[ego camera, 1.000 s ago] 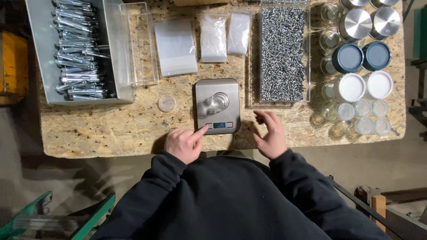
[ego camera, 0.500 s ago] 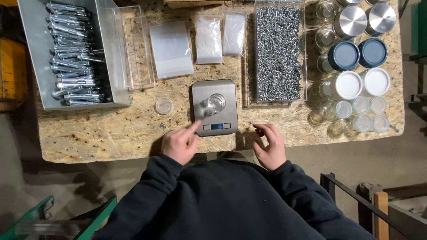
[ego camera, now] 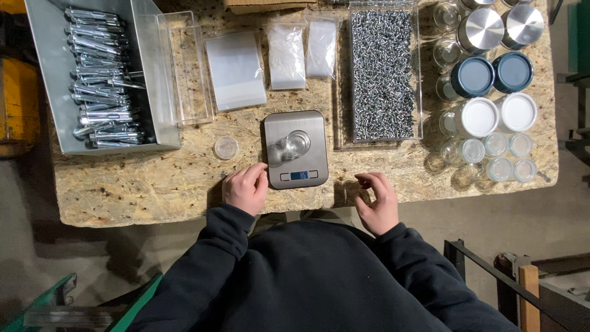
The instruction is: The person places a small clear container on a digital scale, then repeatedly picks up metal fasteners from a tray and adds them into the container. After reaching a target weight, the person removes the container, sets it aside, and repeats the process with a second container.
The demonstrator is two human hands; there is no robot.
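Note:
A small metal kitchen scale (ego camera: 295, 147) lies on the chipboard table (ego camera: 153, 184), with a little clear glass jar (ego camera: 297, 144) standing on its plate. My left hand (ego camera: 246, 187) rests on the table just left of the scale's front corner, fingers curled loosely, holding nothing I can see. My right hand (ego camera: 377, 200) hovers at the table's near edge, right of the scale, fingers bent and apart. A clear tray of small silvery screws (ego camera: 383, 74) sits beyond the right hand.
A grey bin of long metal anchors (ego camera: 98, 77) and an empty clear tray (ego camera: 184, 67) stand at the left. Clear plastic bags (ego camera: 236, 71) lie behind the scale. A loose clear lid (ego camera: 225, 147) lies left of it. Jars with metal, blue and white lids (ego camera: 491, 80) crowd the right.
My left hand has drawn its pointing finger back from the scale's buttons and curled up. My right hand has slid back toward the table's near edge.

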